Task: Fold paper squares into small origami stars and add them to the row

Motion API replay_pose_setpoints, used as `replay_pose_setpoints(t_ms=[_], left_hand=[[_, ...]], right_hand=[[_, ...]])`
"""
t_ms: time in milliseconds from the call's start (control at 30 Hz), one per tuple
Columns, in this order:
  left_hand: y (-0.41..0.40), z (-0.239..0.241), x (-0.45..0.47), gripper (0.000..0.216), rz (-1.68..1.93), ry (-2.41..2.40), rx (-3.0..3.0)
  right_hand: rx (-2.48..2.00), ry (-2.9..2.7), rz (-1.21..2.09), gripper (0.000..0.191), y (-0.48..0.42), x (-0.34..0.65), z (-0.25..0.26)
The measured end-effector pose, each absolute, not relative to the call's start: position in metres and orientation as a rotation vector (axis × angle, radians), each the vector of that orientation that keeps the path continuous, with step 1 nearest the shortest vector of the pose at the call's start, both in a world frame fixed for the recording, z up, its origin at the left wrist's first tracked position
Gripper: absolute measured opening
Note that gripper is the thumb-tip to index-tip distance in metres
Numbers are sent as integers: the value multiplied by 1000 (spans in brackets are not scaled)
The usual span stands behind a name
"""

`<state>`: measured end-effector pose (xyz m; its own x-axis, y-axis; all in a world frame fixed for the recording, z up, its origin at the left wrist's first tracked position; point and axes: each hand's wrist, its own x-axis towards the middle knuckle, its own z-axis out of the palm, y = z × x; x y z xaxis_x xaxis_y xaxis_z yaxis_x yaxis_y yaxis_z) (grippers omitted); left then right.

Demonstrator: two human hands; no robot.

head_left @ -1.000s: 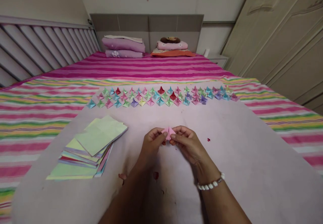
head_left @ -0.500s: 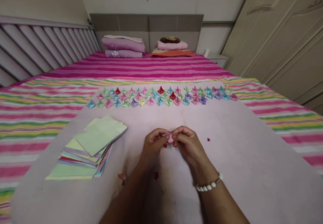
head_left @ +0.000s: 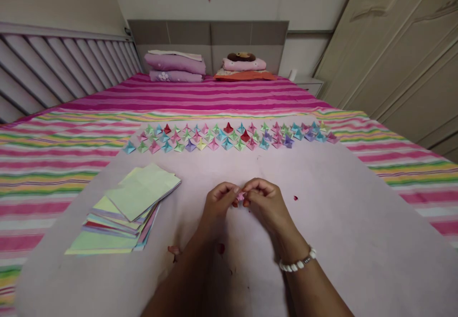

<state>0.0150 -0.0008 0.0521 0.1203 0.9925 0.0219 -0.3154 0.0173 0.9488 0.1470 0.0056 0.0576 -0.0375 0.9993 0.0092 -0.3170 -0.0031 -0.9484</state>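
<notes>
A small piece of folded pink paper (head_left: 241, 196) is pinched between my two hands over the middle of the pale board. My left hand (head_left: 221, 201) closes on its left side with thumb and fingers. On the other side my right hand (head_left: 264, 198), below which a white bead bracelet circles the wrist, grips the paper too. The fingers cover most of it, so its exact shape is hard to make out. Beyond the hands, several small folded paper pieces (head_left: 213, 144) in pink, blue, green, red and purple stand in rows.
At left lies a loose stack of coloured paper sheets (head_left: 143, 190), pale green on top. Red scraps (head_left: 221, 249) are scattered near my forearms, and one small red bit (head_left: 296, 198) lies to the right. The pale board (head_left: 358, 240) rests on a striped bedspread (head_left: 400, 169).
The pink paper has gone from a flat-topped strip to a smaller, more crumpled-looking shape. My fingers have shifted slightly around it; everything else stays in place.
</notes>
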Motion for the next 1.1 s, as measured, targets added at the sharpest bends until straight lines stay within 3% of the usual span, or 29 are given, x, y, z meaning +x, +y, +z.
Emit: replay_pose_setpoints(t_ms=[267, 433, 1100], left_hand=[[2, 54, 15, 19, 1264, 955, 1029], [0, 56, 16, 20, 1320, 914, 1093], [2, 59, 14, 17, 1282, 965, 1059]], right_hand=[[-899, -1046, 1370, 20, 6, 150, 58], [-841, -992, 1488, 18, 5, 150, 59], [-943, -1006, 1323, 22, 9, 153, 57]])
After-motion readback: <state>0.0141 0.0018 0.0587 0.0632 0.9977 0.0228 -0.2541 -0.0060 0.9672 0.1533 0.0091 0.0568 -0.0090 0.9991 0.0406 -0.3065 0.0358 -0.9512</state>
